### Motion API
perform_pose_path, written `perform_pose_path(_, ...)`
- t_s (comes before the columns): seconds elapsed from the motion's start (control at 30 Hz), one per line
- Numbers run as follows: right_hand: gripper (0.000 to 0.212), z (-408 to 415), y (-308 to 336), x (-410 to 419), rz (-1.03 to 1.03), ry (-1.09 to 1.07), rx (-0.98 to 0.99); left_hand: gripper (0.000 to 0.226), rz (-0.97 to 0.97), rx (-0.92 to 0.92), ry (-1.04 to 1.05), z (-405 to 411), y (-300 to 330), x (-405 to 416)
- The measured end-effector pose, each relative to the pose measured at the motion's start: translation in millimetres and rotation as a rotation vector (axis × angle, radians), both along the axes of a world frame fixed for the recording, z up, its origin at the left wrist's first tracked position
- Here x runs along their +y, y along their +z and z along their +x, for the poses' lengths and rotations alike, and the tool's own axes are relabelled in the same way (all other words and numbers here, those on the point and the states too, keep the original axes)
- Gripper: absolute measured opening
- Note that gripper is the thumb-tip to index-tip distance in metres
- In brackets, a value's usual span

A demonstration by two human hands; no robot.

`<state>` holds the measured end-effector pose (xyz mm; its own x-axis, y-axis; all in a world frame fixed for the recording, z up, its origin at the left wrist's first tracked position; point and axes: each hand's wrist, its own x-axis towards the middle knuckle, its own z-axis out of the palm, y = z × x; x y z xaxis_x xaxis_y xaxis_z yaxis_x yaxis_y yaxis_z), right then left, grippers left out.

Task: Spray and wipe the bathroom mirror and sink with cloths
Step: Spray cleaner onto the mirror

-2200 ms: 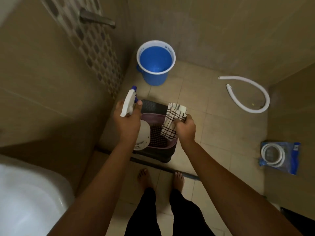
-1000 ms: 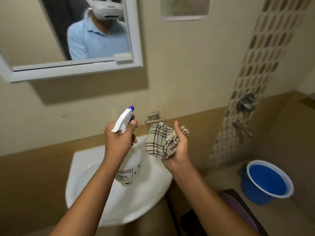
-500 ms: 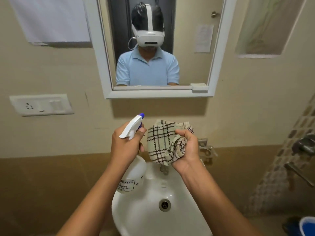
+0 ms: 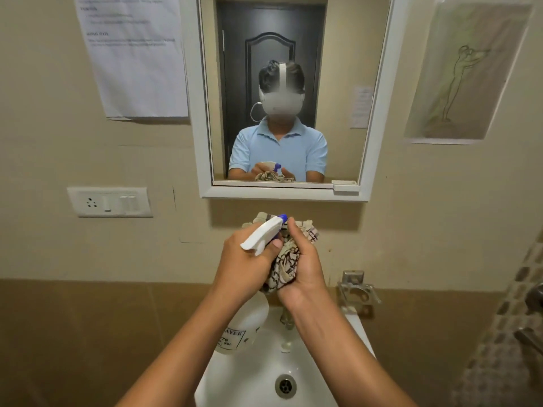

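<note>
- Preparation is the step in hand, by my reading: the person stands at the sink (image 4: 361, 336) facing the mirror (image 4: 338, 83), and I see no mist or wipe streaks on the glass.
- The left hand (image 4: 244, 268) is wrapped round the neck of the spray bottle (image 4: 244, 330), whose white trigger head and blue nozzle tip point up and to the right, toward the cloth.
- The right hand (image 4: 302, 268) is curled round a bunched checked cloth (image 4: 283, 264), which it holds against the bottle's head; its thumb reaches up beside the nozzle.
- Both hands meet just below the mirror frame and above the sink basin, so bottle and cloth hang over the bowl and rest on nothing.
- Next, I judge, the nozzle must be aimed at the glass or at the cloth and the trigger squeezed, with the cloth drawn clear of the tip so the spray is not blocked.
- Writing: the bottle label shows the letters "AYER", the start hidden by the forearm; smaller lines beneath are too blurred to read.
- The printed sheet (image 4: 132, 54) on the wall left of the mirror carries text, none of it legible.
</note>
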<state>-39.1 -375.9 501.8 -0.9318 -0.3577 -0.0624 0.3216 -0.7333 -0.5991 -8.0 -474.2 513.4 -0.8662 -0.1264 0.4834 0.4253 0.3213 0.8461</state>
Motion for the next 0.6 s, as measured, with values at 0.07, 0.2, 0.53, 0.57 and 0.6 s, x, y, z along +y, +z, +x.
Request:
perform_pose_path(0.07,0.033,3.9,1.7,8.7,0.032,0.054,0.028,0.032,-0.005,-0.012,0.015,1.8,3.5,2.4)
perform_pose_path(0.2,0.026,6.7,-3.2,26.6,0.097,0.135,0.114,0.017,-0.016,-0.05,0.027,1.5,5.1,5.9)
perform_pose_path(0.53,0.032,-8.8,18.4,37.6,-0.038,0.063,0.203,0.014,0.017,0.013,0.091,-5.8,42.9,8.7)
perform_pose_path(0.57,0.034,-13.2,24.7,38.7,-0.037,0.051,0.235,0.013,0.019,0.028,0.092,-6.1,51.0,6.9)
perform_pose_path(0.6,0.036,-18.0,30.9,39.6,-0.02,0.032,0.259,0.013,0.015,0.043,0.093,-6.6,59.4,4.7)
